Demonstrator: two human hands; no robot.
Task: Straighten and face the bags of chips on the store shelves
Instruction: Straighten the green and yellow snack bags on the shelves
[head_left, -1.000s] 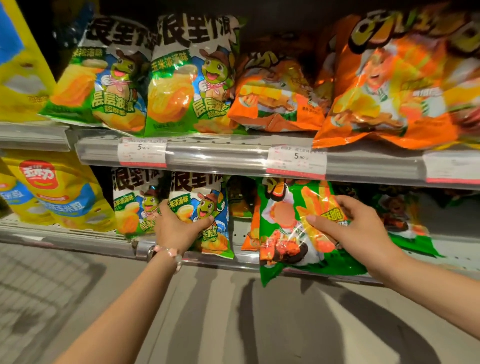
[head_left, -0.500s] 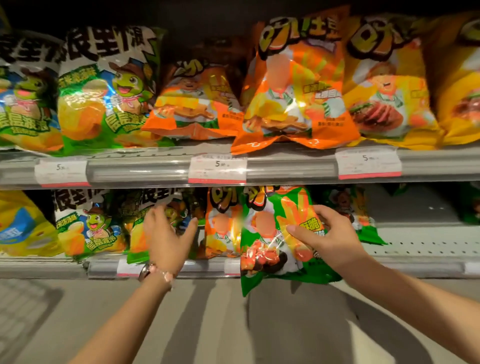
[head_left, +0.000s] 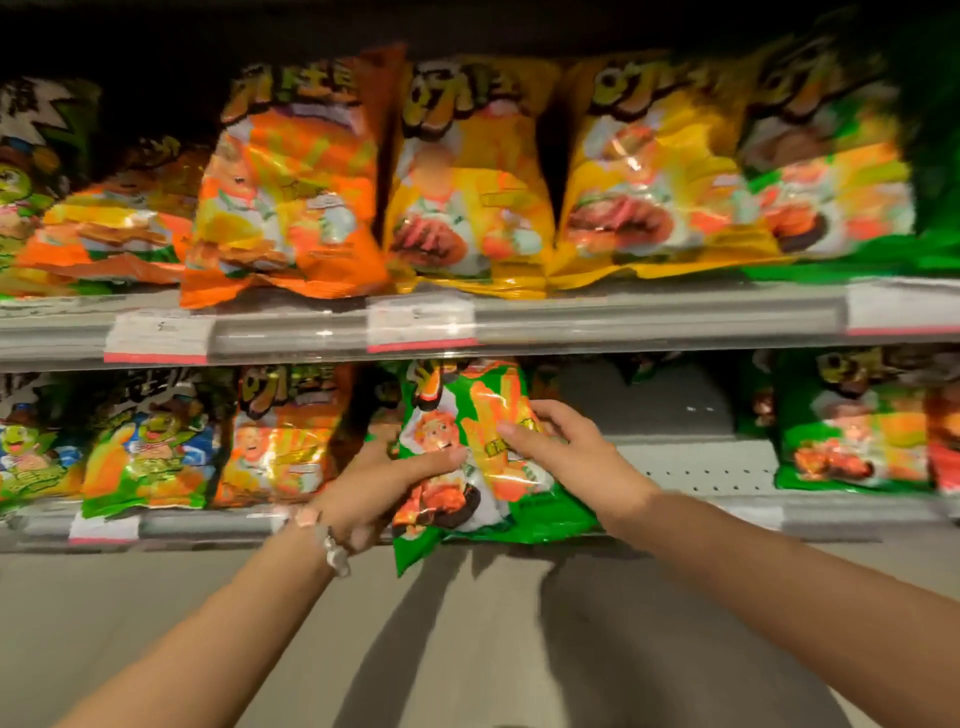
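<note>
Both hands hold one glossy green foil chip bag with a cartoon figure at the front edge of the grey metal lower shelf. The bag is tilted, its lower left corner hanging past the shelf edge. The left hand holds the bag's left side, thumb across the front face, its grip closed on the foil. The right hand holds the right side, thumb on the front and fingers curled around the edge, its grip likewise pinching the bag.

To the left on the same shelf stands an orange foil chip bag, just beside the held bag. Well to the right stands another green foil bag, with bare shelf between. The upper shelf carries orange and yellow foil bags; white price labels are fixed on its front rail. The frame is motion-blurred.
</note>
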